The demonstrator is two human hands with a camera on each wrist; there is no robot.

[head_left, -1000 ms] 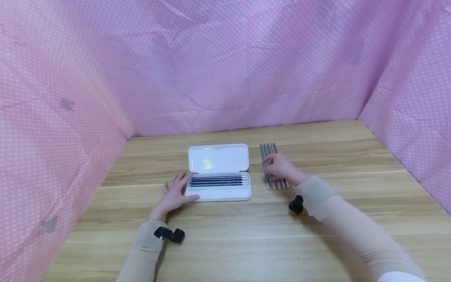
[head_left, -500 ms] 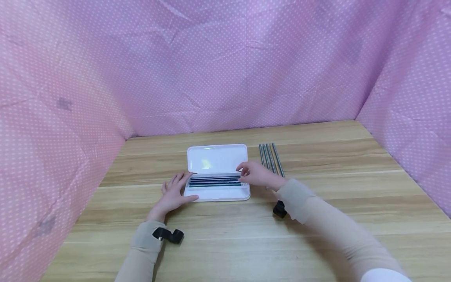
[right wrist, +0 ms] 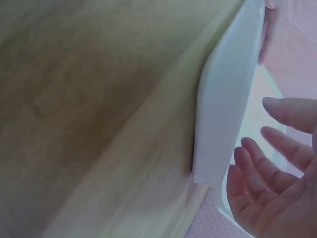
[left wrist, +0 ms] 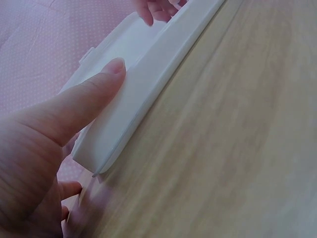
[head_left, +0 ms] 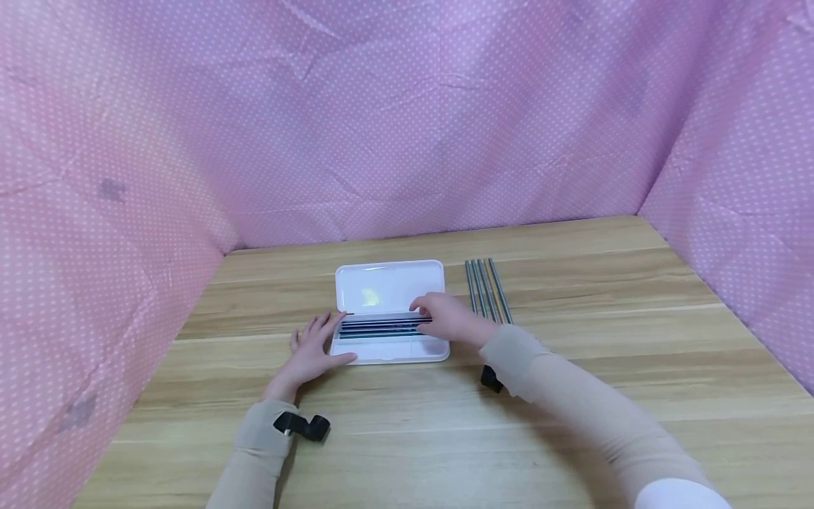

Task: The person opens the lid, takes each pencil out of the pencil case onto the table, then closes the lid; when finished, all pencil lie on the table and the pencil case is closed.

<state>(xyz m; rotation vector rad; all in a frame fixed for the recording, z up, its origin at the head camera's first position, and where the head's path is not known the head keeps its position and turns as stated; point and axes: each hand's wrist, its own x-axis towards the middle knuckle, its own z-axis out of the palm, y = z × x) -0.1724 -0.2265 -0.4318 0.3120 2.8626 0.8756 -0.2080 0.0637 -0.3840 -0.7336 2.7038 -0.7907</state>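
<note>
The loose pencils (head_left: 486, 286) lie just right of the nearer right hand (head_left: 445, 317), crosswise to the white case (head_left: 381, 353); this hand, loosely parted, shows nothing held; the left hand (head_left: 308, 358) spreads wide at the case

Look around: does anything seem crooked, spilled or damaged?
No spill or break shows at the open white case or loose pencils. Oddly, greyish patches darken the dotted pink cloth at left; stains or not, I can't tell.

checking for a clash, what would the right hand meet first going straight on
Probably the pencils in the white case; depth is unclear, so the right hand might pass over toward the left hand.
</note>
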